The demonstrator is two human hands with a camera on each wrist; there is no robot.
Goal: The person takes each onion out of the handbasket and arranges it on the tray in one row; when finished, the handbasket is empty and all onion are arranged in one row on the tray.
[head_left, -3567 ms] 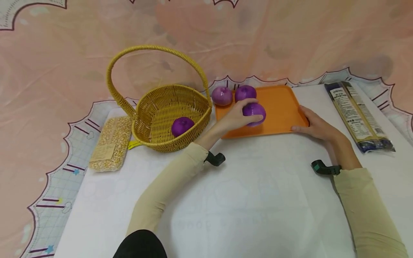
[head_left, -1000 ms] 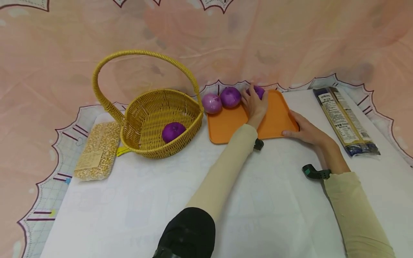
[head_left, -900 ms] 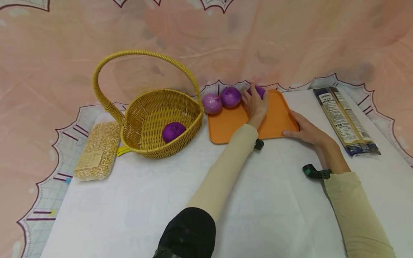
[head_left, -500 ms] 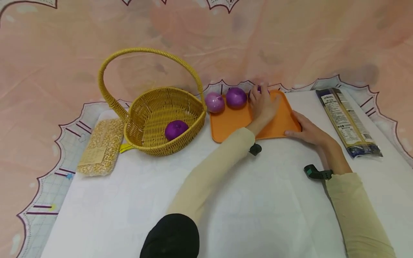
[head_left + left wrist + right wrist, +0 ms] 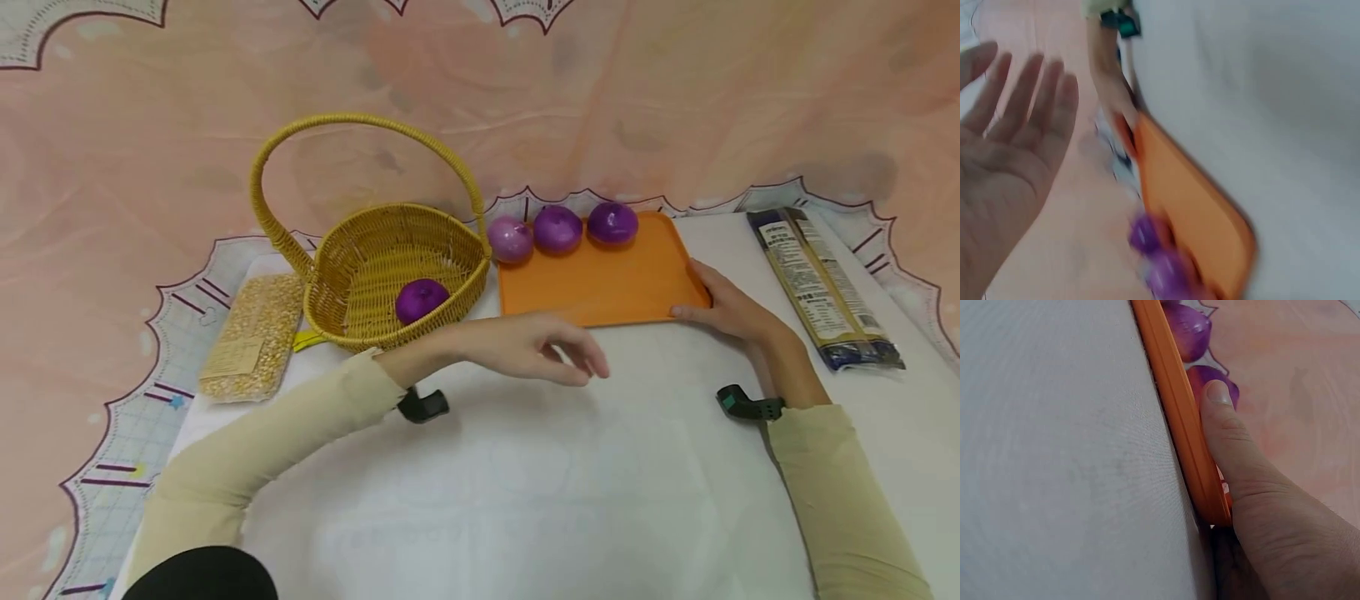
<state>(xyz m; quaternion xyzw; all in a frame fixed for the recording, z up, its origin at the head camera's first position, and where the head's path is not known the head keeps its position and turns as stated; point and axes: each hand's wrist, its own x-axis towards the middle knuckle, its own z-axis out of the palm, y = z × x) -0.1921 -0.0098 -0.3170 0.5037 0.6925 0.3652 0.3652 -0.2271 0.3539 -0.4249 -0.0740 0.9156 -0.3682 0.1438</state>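
My left hand (image 5: 525, 348) hovers over the white table in front of the tray, holding nothing; in the left wrist view its fingers extend, slightly apart. With my right hand (image 5: 738, 310) I grip the near right corner of an orange tray (image 5: 600, 292), and the right wrist view has the thumb (image 5: 1229, 425) laid along its rim. Along the tray's back edge sit a pale purple onion (image 5: 511, 240), a purple onion (image 5: 558, 229) in the middle and a darker purple onion (image 5: 612, 223) on the right. Another purple onion (image 5: 422, 301) lies inside the yellow wicker basket (image 5: 360, 337).
The basket's tall handle (image 5: 360, 121) arches over it, left of the tray. A bag of corn kernels (image 5: 255, 333) lies beside the basket, with a bit of yellow ribbon (image 5: 307, 339) between. At the right is a flat dark packet (image 5: 825, 287). A patterned cloth hangs behind.
My left hand set an onion down at the tray's back edge, right of the other two, let go, and drew back toward the front left. The right hand stays at the tray.
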